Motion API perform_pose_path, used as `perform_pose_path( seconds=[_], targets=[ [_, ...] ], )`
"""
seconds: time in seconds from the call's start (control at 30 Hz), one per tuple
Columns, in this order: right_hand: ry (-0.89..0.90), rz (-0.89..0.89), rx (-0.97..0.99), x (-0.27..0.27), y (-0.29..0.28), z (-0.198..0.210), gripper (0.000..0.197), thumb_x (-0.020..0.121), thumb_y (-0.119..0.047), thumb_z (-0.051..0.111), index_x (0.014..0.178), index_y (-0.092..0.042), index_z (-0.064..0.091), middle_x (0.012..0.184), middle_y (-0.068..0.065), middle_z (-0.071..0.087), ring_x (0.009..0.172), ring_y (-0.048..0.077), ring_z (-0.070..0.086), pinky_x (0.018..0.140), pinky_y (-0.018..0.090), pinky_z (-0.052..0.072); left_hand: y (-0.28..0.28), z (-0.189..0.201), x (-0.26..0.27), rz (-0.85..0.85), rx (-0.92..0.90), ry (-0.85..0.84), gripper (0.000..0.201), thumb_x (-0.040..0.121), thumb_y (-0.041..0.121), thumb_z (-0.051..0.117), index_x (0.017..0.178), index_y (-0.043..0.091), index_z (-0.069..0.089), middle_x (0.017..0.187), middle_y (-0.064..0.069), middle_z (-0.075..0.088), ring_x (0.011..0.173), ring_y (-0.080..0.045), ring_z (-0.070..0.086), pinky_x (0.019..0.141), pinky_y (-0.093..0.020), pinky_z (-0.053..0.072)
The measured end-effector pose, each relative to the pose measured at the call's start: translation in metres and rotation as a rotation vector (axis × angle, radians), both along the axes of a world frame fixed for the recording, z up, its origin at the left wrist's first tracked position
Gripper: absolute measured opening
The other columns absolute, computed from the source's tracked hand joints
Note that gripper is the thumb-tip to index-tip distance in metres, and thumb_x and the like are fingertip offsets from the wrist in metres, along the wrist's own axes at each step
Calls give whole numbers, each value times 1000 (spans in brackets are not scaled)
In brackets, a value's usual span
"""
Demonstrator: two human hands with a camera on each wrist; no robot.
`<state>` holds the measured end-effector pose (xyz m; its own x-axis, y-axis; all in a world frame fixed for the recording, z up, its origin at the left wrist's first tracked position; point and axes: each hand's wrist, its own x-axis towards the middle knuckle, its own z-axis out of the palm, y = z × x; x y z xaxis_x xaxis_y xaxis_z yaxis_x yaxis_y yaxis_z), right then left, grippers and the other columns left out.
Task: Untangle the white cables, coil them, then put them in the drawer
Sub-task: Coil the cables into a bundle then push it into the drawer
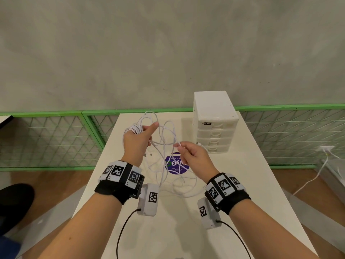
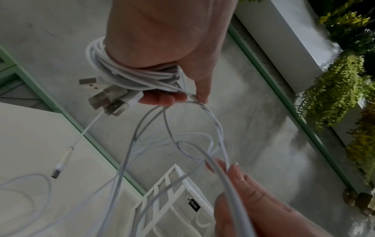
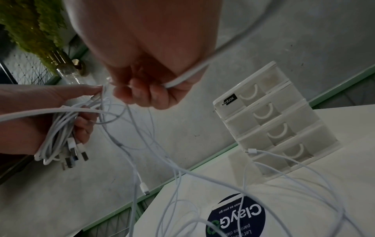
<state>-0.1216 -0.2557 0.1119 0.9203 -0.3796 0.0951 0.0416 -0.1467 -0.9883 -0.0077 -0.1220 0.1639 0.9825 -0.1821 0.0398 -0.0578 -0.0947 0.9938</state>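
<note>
Several white cables (image 1: 164,139) hang tangled between my two raised hands and trail down onto the white table (image 1: 242,174). My left hand (image 1: 138,136) grips a coiled bundle (image 2: 129,75) wound round its fingers, with USB plugs (image 2: 105,97) sticking out. My right hand (image 1: 188,150) pinches one strand (image 3: 182,78) at its fingertips. The white drawer unit (image 1: 214,124) stands at the table's far right, all its drawers closed. A loose plug (image 3: 250,150) lies by its bottom drawer.
A round purple sticker (image 1: 176,165) lies on the table under the cable loops. A green mesh fence (image 1: 56,139) runs behind the table. Another white cable (image 1: 317,174) runs along the floor at the right. A dark shoe (image 1: 15,200) shows at the left.
</note>
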Motion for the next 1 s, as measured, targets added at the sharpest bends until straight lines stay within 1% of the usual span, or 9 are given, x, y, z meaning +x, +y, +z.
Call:
perform_pose_path(
  seconds=[0.1,0.17,0.33,0.47,0.53,0.6,0.77,0.9,1.0],
  targets=[
    [21,-27,-20,0,-2,0,12,93,-20,55,82,-20,58,52,-4,52,49,6,45,59,19,40,1,-1,-1,5,30,2,45,69,43,81,59,13,48,47,1,39,40,-14,34,40,-19,30],
    [29,-29,-74,0,-2,0,15,90,-20,59,77,-15,62,52,-10,53,52,5,47,61,18,40,1,0,-4,25,54,4,49,67,43,82,59,14,44,47,2,34,38,-13,29,37,-17,27],
    [54,-56,-138,0,-3,3,15,87,-23,63,84,-12,72,54,-19,58,56,-4,51,61,10,39,3,1,-9,34,48,33,57,70,39,82,53,18,32,50,0,27,37,-12,22,34,-17,23],
    [49,-68,-144,2,0,4,10,87,-24,65,86,-17,71,56,-16,60,59,0,53,68,19,43,4,4,-10,27,98,81,58,70,40,82,54,19,30,50,0,27,41,-16,25,33,-16,22],
    [32,-78,-122,3,3,5,8,86,-25,64,93,-20,64,57,-9,61,60,5,55,71,24,45,4,5,-10,-4,128,80,52,69,41,82,58,15,38,54,-2,31,46,-17,30,34,-16,24],
    [13,-68,-100,4,6,6,20,87,-25,64,104,-25,55,56,-7,63,61,7,58,73,26,46,4,5,-11,-52,148,92,46,68,42,82,66,11,47,62,-6,36,51,-18,35,34,-16,26],
    [-51,-64,-99,9,6,9,60,90,-17,59,141,-30,29,57,-5,59,65,7,60,86,25,46,3,6,-17,-176,134,119,42,77,34,76,54,16,47,54,-2,39,38,-11,33,35,-17,27],
    [-22,-25,-142,12,-2,16,44,93,-17,54,135,-28,44,57,-4,54,54,4,51,63,18,43,7,7,-18,-316,162,131,39,80,30,73,57,16,46,50,0,38,39,-11,29,38,-20,24],
    [4,-47,-78,12,-2,23,22,93,-17,54,114,-24,52,57,2,56,47,11,49,52,25,42,9,8,-20,-411,162,151,29,80,33,72,67,10,60,47,3,38,42,-14,27,44,-27,21]
  ],
)
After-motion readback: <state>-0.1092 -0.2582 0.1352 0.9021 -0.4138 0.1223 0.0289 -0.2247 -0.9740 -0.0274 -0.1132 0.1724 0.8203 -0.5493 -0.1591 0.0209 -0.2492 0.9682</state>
